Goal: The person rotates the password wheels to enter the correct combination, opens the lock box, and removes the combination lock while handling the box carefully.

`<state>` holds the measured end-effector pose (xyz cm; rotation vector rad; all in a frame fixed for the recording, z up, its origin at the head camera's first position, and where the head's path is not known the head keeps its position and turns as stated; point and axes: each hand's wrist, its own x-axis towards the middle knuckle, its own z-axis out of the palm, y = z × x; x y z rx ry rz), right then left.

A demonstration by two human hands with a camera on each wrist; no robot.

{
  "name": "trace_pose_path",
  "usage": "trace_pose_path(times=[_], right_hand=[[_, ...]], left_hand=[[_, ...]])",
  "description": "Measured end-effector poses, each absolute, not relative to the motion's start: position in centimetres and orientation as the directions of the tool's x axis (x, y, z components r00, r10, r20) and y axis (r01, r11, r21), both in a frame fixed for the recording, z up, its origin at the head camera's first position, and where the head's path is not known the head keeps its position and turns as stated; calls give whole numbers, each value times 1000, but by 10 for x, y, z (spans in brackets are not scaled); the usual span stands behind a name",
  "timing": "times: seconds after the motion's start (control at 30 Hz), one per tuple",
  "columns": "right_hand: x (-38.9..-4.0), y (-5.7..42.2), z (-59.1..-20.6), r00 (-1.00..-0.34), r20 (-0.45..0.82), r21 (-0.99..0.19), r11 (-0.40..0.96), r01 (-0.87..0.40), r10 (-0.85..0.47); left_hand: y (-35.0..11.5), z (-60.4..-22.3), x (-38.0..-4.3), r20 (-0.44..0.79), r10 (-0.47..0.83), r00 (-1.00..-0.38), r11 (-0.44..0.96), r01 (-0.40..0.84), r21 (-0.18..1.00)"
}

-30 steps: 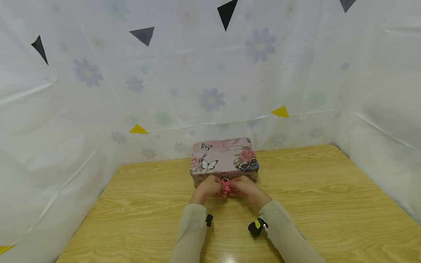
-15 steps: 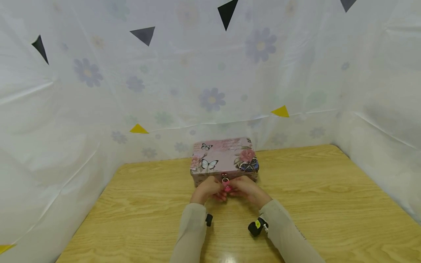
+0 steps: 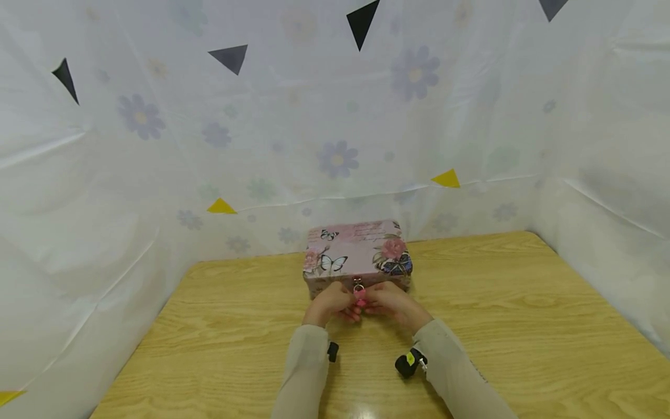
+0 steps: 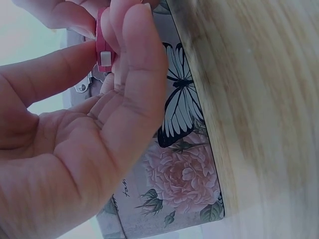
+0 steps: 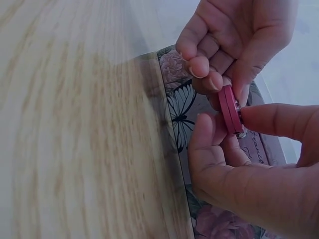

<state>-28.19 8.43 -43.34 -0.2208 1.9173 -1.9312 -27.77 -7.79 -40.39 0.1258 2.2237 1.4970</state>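
A pink box printed with butterflies and roses stands lidded at the back of the table. At the middle of its front, a small pink padlock hangs by its metal shackle near the clasp. My left hand pinches the padlock's left side between thumb and fingers. From the other side, my right hand grips it, its thumb on the face in the right wrist view. That face carries small silvery parts, partly covered by the thumb. A pale square shows on the padlock's edge in the left wrist view.
The wooden table runs out around the box. Behind it hangs a white flowered sheet with black and yellow triangles, and plain white sheeting closes both sides. Black wrist devices sit under the sleeves.
Both hands stay at the padlock on the box front. Between the fingers the padlock has tilted slightly; the box has not moved.
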Motion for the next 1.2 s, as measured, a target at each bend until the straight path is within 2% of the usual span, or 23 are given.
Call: trace_pose_path(times=[0.53,1.2], right_hand=[[-279,80,-433,-903,-155,-988,65,140,-402],[-273,72,-430,-936,-154,-983,142,114,-315]], left_hand=[[-77,-403,-278,-327,303,-895,427,-180,886],[-76,-405,-280,-332,304,-893,410,-191,892]])
